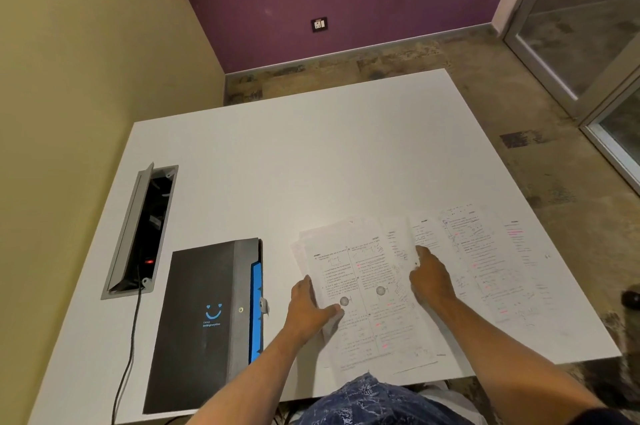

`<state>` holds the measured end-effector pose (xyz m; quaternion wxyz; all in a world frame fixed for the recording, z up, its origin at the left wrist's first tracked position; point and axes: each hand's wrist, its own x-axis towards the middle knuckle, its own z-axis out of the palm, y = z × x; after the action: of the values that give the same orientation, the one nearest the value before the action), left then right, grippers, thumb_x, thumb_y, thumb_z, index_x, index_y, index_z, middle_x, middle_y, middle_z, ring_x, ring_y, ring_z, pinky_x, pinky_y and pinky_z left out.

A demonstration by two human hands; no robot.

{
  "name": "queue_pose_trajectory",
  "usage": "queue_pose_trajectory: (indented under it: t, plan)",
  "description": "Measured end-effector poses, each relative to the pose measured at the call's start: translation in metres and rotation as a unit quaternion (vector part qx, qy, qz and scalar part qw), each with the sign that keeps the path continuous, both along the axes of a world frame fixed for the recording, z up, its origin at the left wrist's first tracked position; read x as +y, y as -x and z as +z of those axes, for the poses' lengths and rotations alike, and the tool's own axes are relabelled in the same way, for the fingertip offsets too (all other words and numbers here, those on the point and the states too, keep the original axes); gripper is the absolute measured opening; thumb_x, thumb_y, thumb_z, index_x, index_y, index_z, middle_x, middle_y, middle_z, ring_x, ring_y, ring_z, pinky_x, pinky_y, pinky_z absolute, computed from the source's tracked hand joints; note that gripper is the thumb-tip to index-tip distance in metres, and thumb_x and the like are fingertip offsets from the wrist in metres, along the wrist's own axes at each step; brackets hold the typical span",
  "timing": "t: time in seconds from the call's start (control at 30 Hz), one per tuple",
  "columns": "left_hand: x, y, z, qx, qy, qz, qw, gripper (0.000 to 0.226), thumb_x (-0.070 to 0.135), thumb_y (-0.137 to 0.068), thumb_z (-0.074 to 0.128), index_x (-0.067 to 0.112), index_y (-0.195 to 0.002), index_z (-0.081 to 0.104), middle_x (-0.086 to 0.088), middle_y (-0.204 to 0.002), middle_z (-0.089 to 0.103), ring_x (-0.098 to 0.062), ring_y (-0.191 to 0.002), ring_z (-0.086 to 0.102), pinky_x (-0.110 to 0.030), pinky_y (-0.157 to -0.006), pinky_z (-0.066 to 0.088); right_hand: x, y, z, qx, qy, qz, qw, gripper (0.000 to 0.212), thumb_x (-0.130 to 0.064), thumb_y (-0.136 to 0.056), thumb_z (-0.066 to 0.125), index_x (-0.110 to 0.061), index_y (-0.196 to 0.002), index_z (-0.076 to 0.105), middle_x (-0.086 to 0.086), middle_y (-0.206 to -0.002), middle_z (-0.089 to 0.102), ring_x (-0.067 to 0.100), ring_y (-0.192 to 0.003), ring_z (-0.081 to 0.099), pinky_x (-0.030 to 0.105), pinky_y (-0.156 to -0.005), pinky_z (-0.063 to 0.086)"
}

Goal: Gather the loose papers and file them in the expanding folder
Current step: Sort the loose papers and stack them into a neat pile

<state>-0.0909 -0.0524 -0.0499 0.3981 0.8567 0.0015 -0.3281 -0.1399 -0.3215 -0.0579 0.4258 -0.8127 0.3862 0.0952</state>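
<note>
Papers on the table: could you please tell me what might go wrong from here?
The sheets on the right lie spread out beside the main stack; some may get left behind or creased. The stack's near edge lies close to the front edge of the table, so sheets could slide off. The folder looks closed, so it must be opened before filing.

Papers (367,286) under the left hand (308,306) and right hand (431,280) are looking like thin matt white sheet, printed, some with pink marker streaks. Table (277,154) beyond the right hand is showing a smooth matt white top, laminate-like. Folder (204,303) just left of the left hand is reading as matt black plastic, with smooth blue inner tabs (255,303) and a small shiny metal snap (241,309). Cable box (138,227) further left is looking like grey matt metal; cable (128,348) running from it is looking like dull black rubber.
</note>
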Motion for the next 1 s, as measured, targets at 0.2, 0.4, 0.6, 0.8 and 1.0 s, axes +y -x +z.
queue_pose_trajectory:
  t: [0.2,0.4,0.6,0.8,1.0]
  plan:
    - [0.0,-0.001,0.008,0.025,0.062,-0.001,0.998,0.056,0.026,-0.082,0.082,0.037,-0.127,0.05,0.026,-0.123,0.061,0.014,-0.112,0.057,-0.007,-0.082,0.046,0.002,0.001,0.0,-0.026,-0.015,0.067,0.997,0.044,0.014,-0.09,0.044,-0.007,-0.121,0.069,0.007,-0.1,0.069,0.018,-0.08,0.064,0.031,-0.071,0.059]
    - [-0.004,0.007,0.015,0.006,0.054,-0.009,0.998,0.059,0.043,-0.072,0.084,0.045,-0.121,0.052,0.023,-0.123,0.061,0.003,-0.118,0.057,-0.023,-0.096,0.049,-0.014,0.015,-0.002,0.066,0.214,0.009,0.975,0.057,-0.015,-0.087,0.063,-0.008,-0.142,0.05,0.015,-0.136,0.057,0.034,-0.119,0.058,0.044,-0.097,0.051]
    - [-0.005,0.008,0.009,-0.013,0.048,-0.021,0.999,0.062,0.052,-0.061,0.083,0.047,-0.115,0.052,0.018,-0.122,0.059,-0.005,-0.12,0.054,-0.036,-0.103,0.049,-0.035,0.027,-0.013,0.155,0.235,-0.017,0.959,0.075,-0.053,-0.077,0.077,-0.006,-0.13,0.053,0.018,-0.127,0.059,0.036,-0.117,0.057,0.047,-0.098,0.046]
    - [-0.006,0.004,0.014,0.068,0.092,-0.017,0.993,0.051,0.026,-0.083,0.082,0.04,-0.121,0.052,0.026,-0.122,0.062,0.017,-0.107,0.059,-0.021,-0.103,0.048,-0.052,0.025,-0.018,0.104,0.127,-0.04,0.986,0.069,-0.034,-0.083,0.077,-0.01,-0.142,0.052,0.019,-0.131,0.061,0.037,-0.119,0.06,0.045,-0.097,0.05]
    - [-0.009,0.006,0.014,0.095,0.107,-0.011,0.99,0.075,0.023,-0.087,0.079,0.021,-0.148,0.036,0.013,-0.138,0.042,-0.005,-0.129,0.038,-0.026,-0.111,0.031,-0.029,0.021,-0.015,0.002,0.056,-0.049,0.997,0.042,-0.003,-0.099,0.053,-0.009,-0.14,0.059,0.015,-0.137,0.064,0.031,-0.122,0.063,0.038,-0.101,0.05]
